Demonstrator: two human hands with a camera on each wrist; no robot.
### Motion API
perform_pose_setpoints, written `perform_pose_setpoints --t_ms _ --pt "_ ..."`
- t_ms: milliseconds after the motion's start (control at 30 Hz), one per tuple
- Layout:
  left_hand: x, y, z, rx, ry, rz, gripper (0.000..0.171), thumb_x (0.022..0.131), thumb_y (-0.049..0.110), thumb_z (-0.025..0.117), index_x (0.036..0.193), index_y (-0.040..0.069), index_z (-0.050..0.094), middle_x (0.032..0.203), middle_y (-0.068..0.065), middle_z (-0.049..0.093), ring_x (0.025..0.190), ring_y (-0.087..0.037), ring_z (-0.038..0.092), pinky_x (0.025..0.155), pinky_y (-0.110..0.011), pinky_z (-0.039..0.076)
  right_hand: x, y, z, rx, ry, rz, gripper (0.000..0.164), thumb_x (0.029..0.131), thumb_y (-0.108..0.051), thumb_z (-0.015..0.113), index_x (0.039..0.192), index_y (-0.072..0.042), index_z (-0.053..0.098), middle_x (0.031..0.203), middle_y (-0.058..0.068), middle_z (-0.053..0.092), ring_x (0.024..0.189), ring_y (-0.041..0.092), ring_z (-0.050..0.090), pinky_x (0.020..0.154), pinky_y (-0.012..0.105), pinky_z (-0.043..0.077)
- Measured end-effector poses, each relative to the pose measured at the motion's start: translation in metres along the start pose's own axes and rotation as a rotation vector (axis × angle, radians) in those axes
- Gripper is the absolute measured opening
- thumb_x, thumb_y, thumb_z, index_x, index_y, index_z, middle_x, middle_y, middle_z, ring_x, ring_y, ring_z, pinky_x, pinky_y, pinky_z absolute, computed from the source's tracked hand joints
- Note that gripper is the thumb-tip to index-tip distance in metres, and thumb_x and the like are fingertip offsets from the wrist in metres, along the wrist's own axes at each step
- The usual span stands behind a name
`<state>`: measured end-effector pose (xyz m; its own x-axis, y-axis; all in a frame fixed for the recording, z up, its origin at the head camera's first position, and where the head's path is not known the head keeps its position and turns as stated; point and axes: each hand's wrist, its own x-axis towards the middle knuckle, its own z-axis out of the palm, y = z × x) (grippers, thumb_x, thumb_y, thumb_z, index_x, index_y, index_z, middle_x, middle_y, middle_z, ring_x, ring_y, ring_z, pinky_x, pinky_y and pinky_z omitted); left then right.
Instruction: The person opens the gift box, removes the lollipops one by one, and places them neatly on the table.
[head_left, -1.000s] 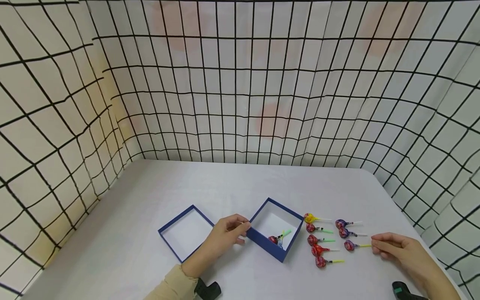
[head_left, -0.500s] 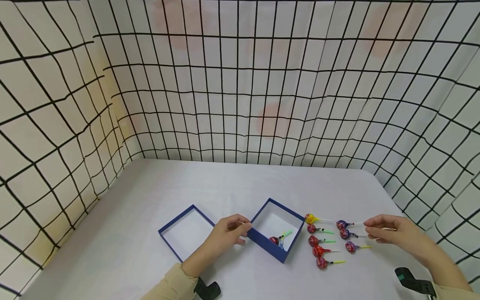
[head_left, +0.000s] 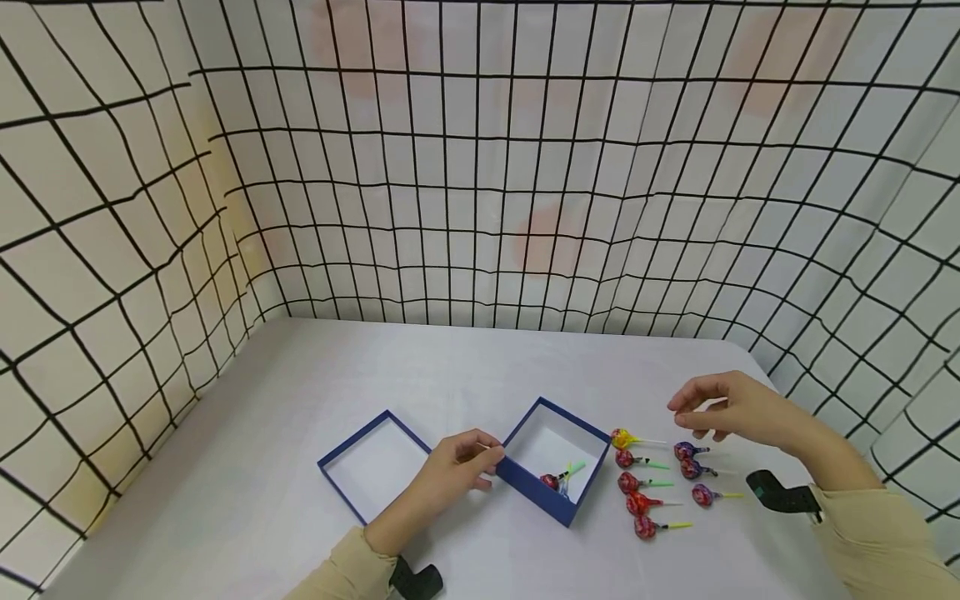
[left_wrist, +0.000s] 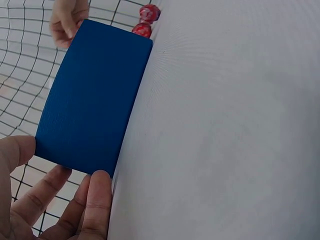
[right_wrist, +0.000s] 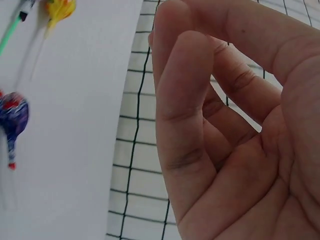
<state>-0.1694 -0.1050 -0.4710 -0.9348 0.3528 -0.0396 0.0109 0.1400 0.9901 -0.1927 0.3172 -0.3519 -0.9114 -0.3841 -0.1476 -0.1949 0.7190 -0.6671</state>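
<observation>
My left hand (head_left: 453, 473) holds the left corner of a small dark-blue box (head_left: 536, 492) with a white inside. In the left wrist view, thumb and fingertips lie against the edges of the box's blue side (left_wrist: 95, 95). A few lollipops (head_left: 551, 481), one with a green stick, lie in its near corner. My right hand (head_left: 738, 408) hovers above the table, fingers loosely bent, holding nothing. Below it are purple-wrapped lollipops (head_left: 686, 451). Left of these runs a column of several lollipops, a yellow one (head_left: 621, 438) at the far end and red ones (head_left: 637, 503) nearer.
A matching blue-rimmed lid (head_left: 352, 446) lies white side up left of the box, partly behind my left forearm. The white table (head_left: 450, 358) is enclosed by walls of black netting (head_left: 472, 192) over white sheets.
My right hand has moved away from the sticks of the purple lollipops, up and to the left, toward the far side of the column. The left hand and box stay nearly in place.
</observation>
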Motion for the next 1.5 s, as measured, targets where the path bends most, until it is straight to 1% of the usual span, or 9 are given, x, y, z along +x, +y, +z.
perform_pose_setpoints --t_ms 267,567,733,833,967,1033,1167,1300,1500 --pt "0.000 0.002 0.000 0.017 0.002 0.003 0.033 0.107 0.029 0.069 0.123 0.001 0.073 0.104 -0.010 0.075 0.093 -0.016 0.070 0.079 -0.030 0.066 0.034 -0.042 0.003 -0.045 -0.095 0.012 0.020 0.099 -0.024 0.079 0.113 -0.011 0.074 0.106 0.005 0.077 0.083 0.022 0.071 0.066 0.035 0.060" --pt "-0.001 0.002 0.000 0.009 -0.004 0.005 0.033 0.107 0.028 0.069 0.124 0.000 0.072 0.105 -0.010 0.075 0.093 -0.016 0.071 0.079 -0.029 0.066 0.065 -0.076 0.018 -0.143 -0.199 -0.036 0.012 0.094 -0.020 0.082 0.104 -0.015 0.077 0.092 0.000 0.074 0.073 0.017 0.068 0.061 0.032 0.057" --pt "-0.001 0.002 0.000 0.005 -0.014 0.009 0.033 0.107 0.028 0.069 0.124 0.000 0.072 0.106 -0.010 0.075 0.094 -0.016 0.070 0.079 -0.030 0.066 0.077 -0.086 0.025 -0.176 -0.251 -0.072 0.010 0.093 -0.017 0.082 0.100 -0.015 0.077 0.090 -0.001 0.074 0.076 0.015 0.068 0.068 0.032 0.056" --pt "0.000 0.002 -0.001 -0.001 -0.016 0.001 0.033 0.107 0.029 0.068 0.124 0.000 0.072 0.106 -0.009 0.075 0.094 -0.016 0.070 0.081 -0.031 0.066 0.083 -0.091 0.029 -0.190 -0.281 -0.080 0.009 0.092 -0.016 0.083 0.098 -0.013 0.077 0.090 -0.001 0.073 0.078 0.014 0.065 0.069 0.032 0.055" --pt "0.000 0.002 -0.001 -0.001 -0.015 -0.003 0.033 0.107 0.029 0.068 0.124 0.001 0.072 0.106 -0.008 0.075 0.094 -0.016 0.070 0.081 -0.032 0.066 0.092 -0.096 0.037 -0.200 -0.322 -0.059 0.009 0.091 -0.013 0.083 0.097 -0.009 0.077 0.089 -0.001 0.073 0.077 0.014 0.061 0.064 0.029 0.050" --pt "0.000 0.002 -0.001 0.000 -0.017 -0.002 0.033 0.107 0.030 0.068 0.125 0.001 0.072 0.106 -0.008 0.075 0.094 -0.016 0.070 0.081 -0.032 0.066 0.096 -0.099 0.041 -0.203 -0.345 -0.049 0.010 0.091 -0.010 0.083 0.098 -0.007 0.078 0.089 0.000 0.074 0.077 0.013 0.062 0.065 0.028 0.052" --pt "0.000 0.002 -0.001 -0.006 -0.018 -0.004 0.033 0.107 0.029 0.069 0.125 0.001 0.072 0.106 -0.009 0.075 0.095 -0.016 0.070 0.081 -0.032 0.066 0.104 -0.106 0.051 -0.225 -0.377 -0.020 0.011 0.089 -0.006 0.085 0.097 -0.006 0.078 0.089 0.000 0.074 0.077 0.012 0.063 0.067 0.027 0.055" --pt "-0.001 0.001 -0.001 -0.018 -0.008 -0.019 0.033 0.107 0.028 0.068 0.125 0.000 0.072 0.107 -0.008 0.075 0.096 -0.016 0.070 0.082 -0.033 0.066 0.112 -0.111 0.063 -0.259 -0.396 0.006 0.013 0.085 -0.002 0.086 0.096 -0.006 0.079 0.081 -0.002 0.072 0.073 0.010 0.061 0.066 0.024 0.055" --pt "0.000 0.001 0.000 -0.022 -0.014 -0.020 0.035 0.108 0.029 0.068 0.126 0.000 0.071 0.108 -0.008 0.075 0.095 -0.016 0.070 0.082 -0.034 0.066 0.110 -0.114 0.076 -0.268 -0.400 0.036 0.014 0.081 0.006 0.084 0.089 -0.005 0.080 0.074 -0.002 0.072 0.067 0.009 0.060 0.062 0.023 0.054"
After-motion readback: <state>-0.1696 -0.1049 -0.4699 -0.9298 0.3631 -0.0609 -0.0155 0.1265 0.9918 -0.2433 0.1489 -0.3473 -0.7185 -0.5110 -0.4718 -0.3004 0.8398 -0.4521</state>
